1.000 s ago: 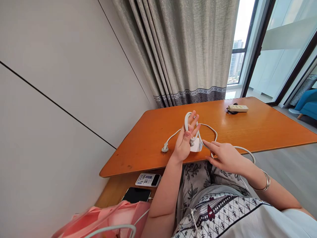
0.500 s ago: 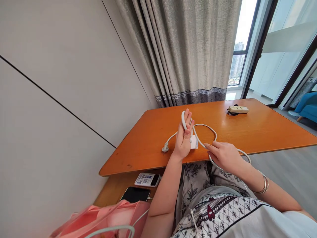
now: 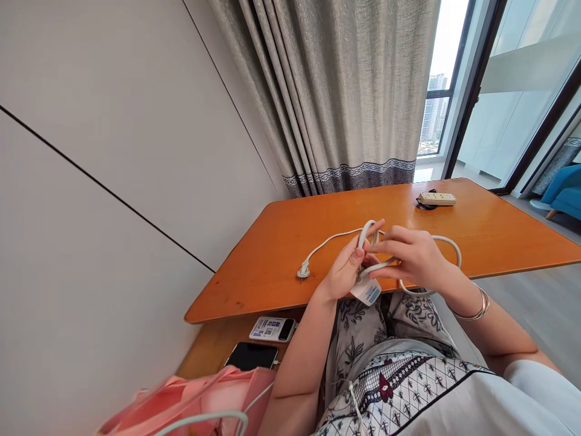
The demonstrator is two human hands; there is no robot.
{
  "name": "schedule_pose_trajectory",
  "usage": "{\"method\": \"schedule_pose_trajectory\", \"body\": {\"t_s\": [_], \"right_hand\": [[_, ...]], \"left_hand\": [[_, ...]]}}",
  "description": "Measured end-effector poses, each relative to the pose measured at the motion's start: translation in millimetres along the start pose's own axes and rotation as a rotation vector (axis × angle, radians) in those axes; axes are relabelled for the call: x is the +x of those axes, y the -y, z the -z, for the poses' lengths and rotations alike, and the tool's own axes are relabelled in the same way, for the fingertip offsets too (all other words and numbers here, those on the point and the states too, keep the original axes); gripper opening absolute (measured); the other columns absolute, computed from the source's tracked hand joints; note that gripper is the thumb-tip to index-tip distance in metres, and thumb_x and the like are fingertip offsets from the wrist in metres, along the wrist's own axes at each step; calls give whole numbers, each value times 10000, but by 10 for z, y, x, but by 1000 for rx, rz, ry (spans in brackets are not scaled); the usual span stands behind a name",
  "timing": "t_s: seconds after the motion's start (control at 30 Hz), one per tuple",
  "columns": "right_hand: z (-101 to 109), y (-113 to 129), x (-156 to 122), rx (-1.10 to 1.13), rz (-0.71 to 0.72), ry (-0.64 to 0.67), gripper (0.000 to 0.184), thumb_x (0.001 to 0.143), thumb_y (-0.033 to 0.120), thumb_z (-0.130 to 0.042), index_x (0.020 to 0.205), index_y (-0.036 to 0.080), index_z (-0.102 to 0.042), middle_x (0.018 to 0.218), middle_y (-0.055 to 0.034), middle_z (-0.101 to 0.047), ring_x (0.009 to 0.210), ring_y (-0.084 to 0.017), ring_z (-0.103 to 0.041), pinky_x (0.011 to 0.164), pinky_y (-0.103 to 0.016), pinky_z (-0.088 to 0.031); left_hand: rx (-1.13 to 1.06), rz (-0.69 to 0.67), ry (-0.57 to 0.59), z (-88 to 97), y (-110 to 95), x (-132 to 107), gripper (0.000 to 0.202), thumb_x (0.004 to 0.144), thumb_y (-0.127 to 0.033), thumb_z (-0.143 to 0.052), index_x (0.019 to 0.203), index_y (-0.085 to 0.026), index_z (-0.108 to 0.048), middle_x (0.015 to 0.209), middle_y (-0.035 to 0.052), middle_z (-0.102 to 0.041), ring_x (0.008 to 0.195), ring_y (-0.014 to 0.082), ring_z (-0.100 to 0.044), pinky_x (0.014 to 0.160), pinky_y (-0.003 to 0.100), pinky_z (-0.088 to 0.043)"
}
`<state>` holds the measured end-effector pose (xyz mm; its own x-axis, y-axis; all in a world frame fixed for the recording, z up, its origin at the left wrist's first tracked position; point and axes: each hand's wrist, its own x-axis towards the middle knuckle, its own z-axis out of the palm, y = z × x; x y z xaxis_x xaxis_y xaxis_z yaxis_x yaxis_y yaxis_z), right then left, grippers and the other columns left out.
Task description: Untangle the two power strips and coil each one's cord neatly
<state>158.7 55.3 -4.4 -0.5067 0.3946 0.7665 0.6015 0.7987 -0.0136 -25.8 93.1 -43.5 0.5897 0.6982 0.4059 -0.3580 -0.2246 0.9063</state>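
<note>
Looping white cable (image 3: pixel 447 242), label-tagged

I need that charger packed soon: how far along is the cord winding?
Partly done. A few loops of the white cord are gathered at the left hand, beside the white adapter block. The right hand is laying another loop. The plug end and its stretch of cord lie loose on the orange table.

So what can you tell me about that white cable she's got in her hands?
The white cable is thin, round and looks rubbery. Its plug end lies on the orange table. From there it runs to the left hand, which holds a white adapter block with looped cable. The right hand grips another loop arching past the table edge.
</note>
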Motion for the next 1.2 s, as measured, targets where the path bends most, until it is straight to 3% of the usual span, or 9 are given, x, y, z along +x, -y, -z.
{"method": "schedule_pose_trajectory", "body": {"t_s": [0.1,0.23,0.37,0.5,0.63,0.8,1.0,1.1,1.2], "right_hand": [[38,-89,84,26,-165,-10,594,827,700,-611,1136,204,-718,1007,-94,-654,824,-164,-631,721,-277,-508],[69,-137,139,51,-271,60,664,782,729,-642,1166,193,-714,1052,-110,-670,771,-160,-622,688,-280,-485],[66,-187,136,116,-265,152,538,829,695,-624,910,177,-749,800,-59,-685,649,-125,-582,609,-247,-400],[68,-247,133,142,-260,204,566,808,716,-631,651,174,-672,619,-26,-637,558,-106,-524,554,-250,-314],[83,-291,111,215,-221,268,568,791,725,-642,651,176,-673,593,-13,-640,547,-103,-526,561,-242,-322],[102,-341,35,338,-220,264,540,821,691,-637,835,162,-740,684,-38,-696,593,-113,-575,579,-229,-381],[24,-403,-86,444,-308,225,525,930,633,-525,870,155,-732,704,-44,-693,606,-112,-582,585,-226,-400],[-33,-385,-125,507,-353,173,560,986,586,-417,688,162,-629,601,2,-572,551,-93,-474,554,-226,-365],[-62,-336,-117,533,-424,124,551,971,559,-451,564,187,-446,532,54,-365,508,-74,-310,496,-225,-279]], "left_hand": [[-95,68,52,-50,-9,10,489,867,-659,-593,920,-177,-533,620,-48,-533,437,73,-482,400,195,-314],[-198,96,88,-61,29,51,491,856,-642,-621,811,-184,-450,650,-53,-527,371,28,-371,366,183,-245],[-212,148,220,-20,113,56,483,903,-660,-529,822,-194,-429,584,-39,-563,331,29,-304,343,177,-222],[-188,181,336,-16,144,43,600,852,-799,-433,833,-200,-423,527,-60,-508,323,29,-269,340,176,-236],[-126,213,419,-24,112,34,577,846,-770,-495,836,-198,-424,510,-76,-475,322,27,-273,340,171,-227],[-223,239,418,14,146,-8,515,890,-707,-499,822,-202,-422,461,-93,-438,299,34,-224,329,176,-214],[-414,235,391,30,225,-50,511,893,-699,-496,761,-223,-366,401,-102,-377,274,50,-185,309,178,-188],[-435,262,381,20,234,-49,525,879,-714,-501,747,-225,-363,387,-99,-363,271,57,-177,307,183,-169],[-428,257,365,24,227,-43,525,884,-711,-493,736,-224,-364,381,-93,-366,270,60,-176,304,188,-163]]}}
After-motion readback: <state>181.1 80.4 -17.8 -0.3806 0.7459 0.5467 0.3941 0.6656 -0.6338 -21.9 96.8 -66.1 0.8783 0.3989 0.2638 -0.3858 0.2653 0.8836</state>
